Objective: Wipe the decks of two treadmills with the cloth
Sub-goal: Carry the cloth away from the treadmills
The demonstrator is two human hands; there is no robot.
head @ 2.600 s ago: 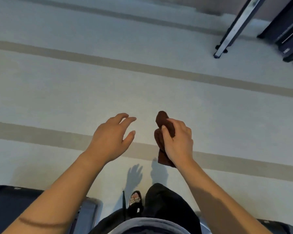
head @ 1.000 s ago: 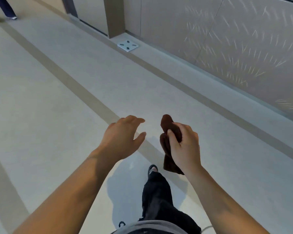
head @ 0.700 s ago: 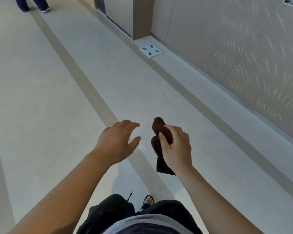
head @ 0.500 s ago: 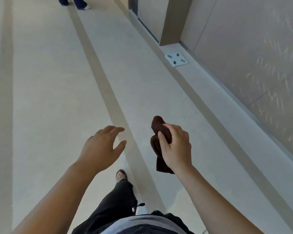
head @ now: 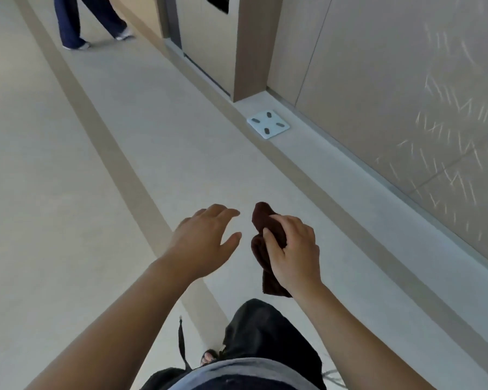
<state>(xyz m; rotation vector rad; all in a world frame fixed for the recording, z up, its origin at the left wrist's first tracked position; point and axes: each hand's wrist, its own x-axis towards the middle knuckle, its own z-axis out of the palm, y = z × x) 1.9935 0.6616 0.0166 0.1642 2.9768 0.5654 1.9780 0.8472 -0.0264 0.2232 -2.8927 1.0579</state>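
My right hand (head: pixel 295 250) grips a bunched dark brown cloth (head: pixel 265 249); one end sticks up above my fingers and the other hangs below my wrist. My left hand (head: pixel 206 240) hovers just left of it with fingers spread, holding nothing and not touching the cloth. Both hands are held out over a pale floor. No treadmill is in view.
A beige wall (head: pixel 406 94) runs along the right, with a door recess and a wooden post (head: pixel 251 46). A white square scale (head: pixel 267 124) lies on the floor by the wall. Another person's legs (head: pixel 76 21) walk at the far top left. Tan stripes cross the floor.
The view has swung from the treadmill area to a corridor along the wall. The scale and the walking person came closer into view. My hands keep the same pose, cloth still gripped.
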